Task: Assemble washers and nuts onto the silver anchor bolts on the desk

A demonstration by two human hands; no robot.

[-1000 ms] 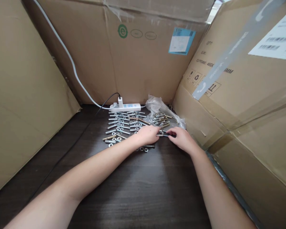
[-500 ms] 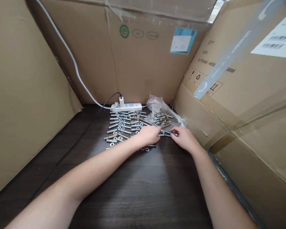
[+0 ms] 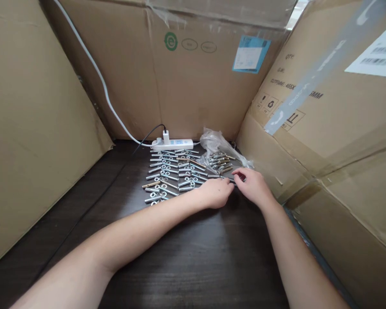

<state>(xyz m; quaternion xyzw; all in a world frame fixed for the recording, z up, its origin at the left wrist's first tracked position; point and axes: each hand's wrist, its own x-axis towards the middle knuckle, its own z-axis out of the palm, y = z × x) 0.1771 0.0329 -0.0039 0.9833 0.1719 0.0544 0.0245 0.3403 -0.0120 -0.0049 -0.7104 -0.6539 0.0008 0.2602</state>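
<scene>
My left hand [image 3: 216,193] is low over the dark table, fingers bent down and closed. Its fingertips are by a metal bolt [image 3: 227,179]; whatever they pinch is hidden. Just to the right, my right hand [image 3: 251,185] has its thumb and forefinger a little apart, close to the end of that bolt. Left of the hands, silvery bolts [image 3: 169,177], metal sleeves [image 3: 153,176], nuts and washers [image 3: 152,195] lie in rows. A brass-coloured sleeve [image 3: 151,185] is among them. Several assembled anchor bolts [image 3: 220,161] are heaped behind my hands, beside a clear plastic bag [image 3: 215,139].
A white power strip [image 3: 183,144] with a plug and cables lies behind the rows. Large cardboard boxes [image 3: 196,90] wall in the left, back and right. A black cable [image 3: 96,201] runs across the table [image 3: 186,262] on the left.
My left hand has moved right and nearer to me, uncovering more of the rows. My right thumb and forefinger have come apart around the bolt's end. The view has shifted slightly.
</scene>
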